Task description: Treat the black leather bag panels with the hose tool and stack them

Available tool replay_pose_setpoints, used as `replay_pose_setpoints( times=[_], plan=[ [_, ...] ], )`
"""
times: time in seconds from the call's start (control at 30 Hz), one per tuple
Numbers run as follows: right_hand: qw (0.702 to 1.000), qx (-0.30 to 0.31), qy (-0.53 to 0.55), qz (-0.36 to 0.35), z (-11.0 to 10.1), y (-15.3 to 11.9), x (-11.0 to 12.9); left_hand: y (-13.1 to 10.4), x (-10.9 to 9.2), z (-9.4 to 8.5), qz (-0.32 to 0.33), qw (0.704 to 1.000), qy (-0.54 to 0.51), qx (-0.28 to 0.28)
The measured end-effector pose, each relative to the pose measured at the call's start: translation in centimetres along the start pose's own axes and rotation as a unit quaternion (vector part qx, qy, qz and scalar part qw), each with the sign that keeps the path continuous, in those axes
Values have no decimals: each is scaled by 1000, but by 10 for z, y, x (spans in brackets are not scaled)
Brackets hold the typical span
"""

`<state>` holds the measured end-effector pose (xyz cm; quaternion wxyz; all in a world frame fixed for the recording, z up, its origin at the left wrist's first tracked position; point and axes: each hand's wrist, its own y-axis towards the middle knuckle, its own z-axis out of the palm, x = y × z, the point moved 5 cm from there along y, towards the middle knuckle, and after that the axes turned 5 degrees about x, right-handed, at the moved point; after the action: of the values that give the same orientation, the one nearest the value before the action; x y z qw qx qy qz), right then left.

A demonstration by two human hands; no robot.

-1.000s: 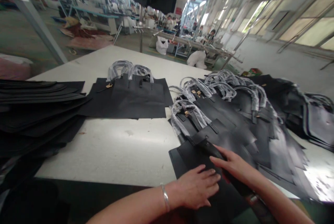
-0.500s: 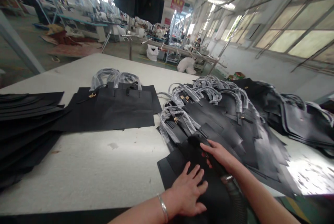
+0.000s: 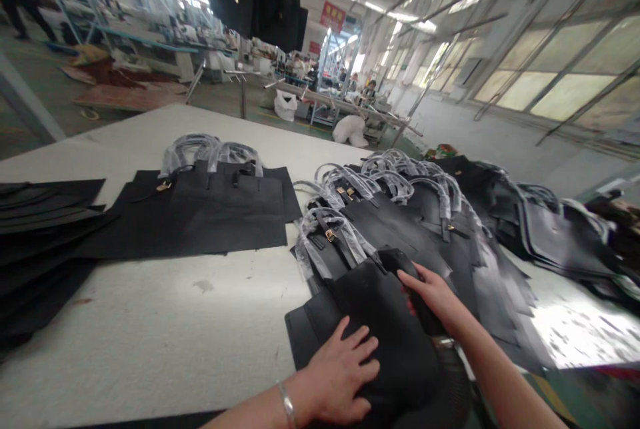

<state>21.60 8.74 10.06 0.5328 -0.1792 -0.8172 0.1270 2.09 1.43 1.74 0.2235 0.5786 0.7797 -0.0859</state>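
My left hand (image 3: 343,372), with a silver bangle on the wrist, lies spread and flat on a black bag panel (image 3: 370,309) at the table's near edge. My right hand (image 3: 433,296) is wrapped around a black hose handle (image 3: 425,312). A ribbed flexible hose (image 3: 453,376) runs from its lower end toward me. The handle's front end is over the upper right part of the panel; whether it touches cannot be made out. Just beyond lies a black tote bag (image 3: 333,249) with plastic-wrapped handles and a gold buckle.
Overlapping black bags (image 3: 415,216) with wrapped handles cover the table's right side. More bag pieces (image 3: 220,212) lie at left centre, beside a fanned stack of black panels (image 3: 40,242). Black bags (image 3: 257,6) hang overhead beyond the white table (image 3: 200,322). People work in the background.
My right hand and the hose handle have moved right across the panel. My left hand has shifted slightly left, still flat. The whole view has turned a little to the right.
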Motion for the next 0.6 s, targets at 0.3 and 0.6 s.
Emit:
replay_pose_setpoints(
  times=[0.3, 0.6],
  plan=[
    [999, 22, 17, 24, 9, 13, -7, -26, 5, -12, 28, 999, -16, 25],
    [999, 10, 38, 37, -33, -4, -20, -50, 14, -25, 22, 998, -50, 36]
  ],
)
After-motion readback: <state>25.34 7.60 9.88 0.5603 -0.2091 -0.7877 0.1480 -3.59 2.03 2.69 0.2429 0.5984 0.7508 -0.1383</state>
